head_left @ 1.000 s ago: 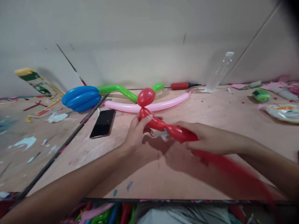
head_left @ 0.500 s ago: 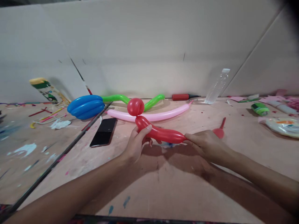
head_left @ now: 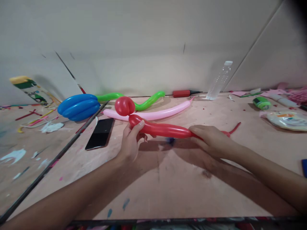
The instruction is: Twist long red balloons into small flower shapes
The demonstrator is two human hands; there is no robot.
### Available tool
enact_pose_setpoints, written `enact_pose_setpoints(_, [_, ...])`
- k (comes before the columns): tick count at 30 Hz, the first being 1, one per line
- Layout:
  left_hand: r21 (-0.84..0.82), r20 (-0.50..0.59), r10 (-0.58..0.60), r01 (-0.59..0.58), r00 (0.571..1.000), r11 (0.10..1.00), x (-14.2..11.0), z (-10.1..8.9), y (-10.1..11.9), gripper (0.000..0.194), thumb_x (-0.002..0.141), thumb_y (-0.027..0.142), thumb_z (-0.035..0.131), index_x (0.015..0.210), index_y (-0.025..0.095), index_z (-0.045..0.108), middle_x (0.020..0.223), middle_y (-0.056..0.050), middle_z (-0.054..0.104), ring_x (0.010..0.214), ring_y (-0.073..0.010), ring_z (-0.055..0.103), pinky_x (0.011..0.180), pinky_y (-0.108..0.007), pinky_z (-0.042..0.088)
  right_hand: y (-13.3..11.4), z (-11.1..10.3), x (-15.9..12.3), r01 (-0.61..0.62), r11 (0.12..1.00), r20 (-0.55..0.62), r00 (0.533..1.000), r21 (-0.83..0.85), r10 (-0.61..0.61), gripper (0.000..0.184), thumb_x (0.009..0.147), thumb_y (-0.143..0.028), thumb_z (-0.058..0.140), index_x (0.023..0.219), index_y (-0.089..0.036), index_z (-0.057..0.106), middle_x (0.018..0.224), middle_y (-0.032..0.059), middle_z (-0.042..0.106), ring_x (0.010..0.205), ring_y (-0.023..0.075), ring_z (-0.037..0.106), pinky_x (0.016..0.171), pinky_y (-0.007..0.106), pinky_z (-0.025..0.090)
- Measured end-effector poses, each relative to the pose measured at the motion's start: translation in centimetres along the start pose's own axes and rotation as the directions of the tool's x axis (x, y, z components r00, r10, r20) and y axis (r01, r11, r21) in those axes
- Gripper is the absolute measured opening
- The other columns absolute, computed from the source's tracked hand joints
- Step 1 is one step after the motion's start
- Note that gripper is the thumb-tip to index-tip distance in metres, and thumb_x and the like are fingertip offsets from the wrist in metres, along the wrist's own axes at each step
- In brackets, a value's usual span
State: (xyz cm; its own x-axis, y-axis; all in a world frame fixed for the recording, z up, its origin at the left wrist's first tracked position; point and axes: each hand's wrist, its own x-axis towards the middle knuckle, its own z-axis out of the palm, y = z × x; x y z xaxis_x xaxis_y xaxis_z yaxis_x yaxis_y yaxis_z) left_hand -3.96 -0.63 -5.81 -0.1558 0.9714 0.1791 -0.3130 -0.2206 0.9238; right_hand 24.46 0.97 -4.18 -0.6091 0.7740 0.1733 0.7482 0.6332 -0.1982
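A long red balloon stretches between my hands above the table, with a round twisted bulb at its left end. My left hand is closed around its left part, thumb on top, just below the bulb. At the other end, my right hand pinches the balloon where it narrows; a thin uninflated red tail sticks out beyond the knuckles. Behind the bulb lie a pink balloon and a wavy green balloon. A bundle of blue balloons touches the green one's left end.
A black phone lies left of my left hand. Along the wall are a red hand pump, a clear plastic bottle and a yellow-capped bottle. A green roll and a plastic packet lie at right.
The red balloon's held section looks longer and straighter, and its bulb sits farther left. More of the thin tail shows past my right hand. The whole view has shifted slightly.
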Motion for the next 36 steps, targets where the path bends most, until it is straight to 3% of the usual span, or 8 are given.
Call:
enact_pose_setpoints(10, [0.034, 0.027, -0.051, 0.050, 0.998, 0.998, 0.6, -0.7, 2.4, 0.030, 0.066, 0.028, 0.089, 0.080, 0.014, 0.067, 0.077, 0.000, 0.070, 0.062, -0.0122, 0.064, 0.052, -0.023, 0.054, 2.9, -3.3, -0.6, -0.138, 0.987, 0.049, 0.989, -0.088, 0.142, 0.029, 0.102, -0.037, 0.042, 0.082, -0.023, 0.057, 0.080, 0.0052, 0.071, 0.071, 0.0225, 0.064, 0.064, 0.030, 0.038])
enact_pose_setpoints(19, [0.061, -0.053, -0.111, 0.114, 0.992, 0.992, -0.5, -2.5, 2.9, 0.034, 0.059, 0.030, 0.093, 0.074, 0.014, 0.066, 0.073, 0.000, 0.067, 0.064, -0.0130, 0.061, 0.052, -0.024, 0.056, 5.8, -1.7, -4.4, -0.182, 0.979, 0.074, 0.979, -0.092, 0.189, 0.025, 0.096, -0.025, 0.044, 0.099, -0.021, 0.069, 0.084, 0.0103, 0.076, 0.073, 0.0260, 0.070, 0.064, 0.034, 0.047])
enact_pose_setpoints(22, [0.112, -0.043, -0.136, 0.140, 0.990, 0.984, -0.8, -2.6, 2.8, 0.035, 0.060, 0.030, 0.094, 0.077, 0.014, 0.068, 0.076, 0.000, 0.069, 0.064, -0.0118, 0.062, 0.055, -0.023, 0.056, 4.5, -2.5, -4.7, -0.075, 0.995, -0.017, 0.997, -0.064, 0.074, 0.044, 0.090, -0.030, 0.056, 0.132, -0.018, 0.061, 0.121, 0.0167, 0.074, 0.104, 0.0323, 0.071, 0.084, 0.044, 0.056])
enact_pose_setpoints(24, [0.187, -0.005, -0.175, 0.173, 0.985, 0.967, -1.1, -2.3, 2.4, 0.036, 0.065, 0.033, 0.094, 0.087, 0.015, 0.072, 0.079, -0.001, 0.073, 0.063, -0.0125, 0.065, 0.057, -0.023, 0.056, 2.3, -3.0, -4.2, 0.028, 0.992, -0.133, 0.990, -0.126, -0.045, 0.068, 0.087, -0.037, 0.063, 0.150, -0.015, 0.047, 0.144, 0.0211, 0.061, 0.128, 0.0385, 0.061, 0.101, 0.054, 0.051])
enact_pose_setpoints(26, [0.251, 0.098, -0.251, 0.220, 0.963, 0.943, -1.5, -1.7, 1.7, 0.042, 0.073, 0.038, 0.090, 0.105, 0.017, 0.074, 0.085, -0.004, 0.077, 0.067, -0.0163, 0.071, 0.061, -0.026, 0.057, -0.6, -3.1, -3.2, 0.100, 0.976, -0.185, 0.973, -0.194, -0.137, 0.069, 0.089, -0.035, 0.064, 0.152, -0.015, 0.044, 0.150, 0.0200, 0.058, 0.136, 0.0385, 0.055, 0.109, 0.056, 0.045])
enact_pose_setpoints(29, [0.236, 0.299, -0.323, 0.258, 0.898, 0.937, -2.3, -0.3, 1.0, 0.056, 0.078, 0.041, 0.085, 0.128, 0.020, 0.068, 0.105, -0.009, 0.079, 0.088, -0.0243, 0.076, 0.079, -0.035, 0.061, -4.7, -2.8, -0.9, 0.089, 0.973, -0.117, 0.986, -0.214, -0.116, 0.062, 0.094, -0.045, 0.065, 0.147, -0.017, 0.051, 0.141, 0.0184, 0.066, 0.125, 0.0372, 0.063, 0.099, 0.050, 0.050])
enact_pose_setpoints(33, [0.384, 0.357, -0.390, 0.247, 0.849, 0.890, -4.3, 1.3, 2.5, 0.041, 0.090, 0.046, 0.065, 0.120, 0.018, 0.069, 0.122, -0.012, 0.075, 0.109, -0.0291, 0.071, 0.082, -0.038, 0.059, -7.0, -2.6, 1.4, -0.027, 0.959, 0.111, 0.992, -0.284, 0.061, 0.035, 0.101, -0.033, 0.055, 0.135, -0.023, 0.060, 0.113, 0.0100, 0.077, 0.094, 0.0302, 0.074, 0.069, 0.035, 0.047])
enact_pose_setpoints(36, [0.725, 0.513, -0.419, -0.117, 0.749, 0.679, -6.9, 2.2, 5.1, 0.026, 0.093, 0.037, 0.059, 0.109, 0.020, 0.071, 0.114, -0.009, 0.076, 0.100, -0.0264, 0.071, 0.081, -0.038, 0.058, -6.7, -2.2, 1.7, -0.092, 0.920, 0.091, 0.986, -0.380, 0.137, 0.035, 0.103, -0.035, 0.053, 0.133, -0.020, 0.059, 0.113, 0.0133, 0.075, 0.094, 0.0329, 0.074, 0.066, 0.036, 0.044])
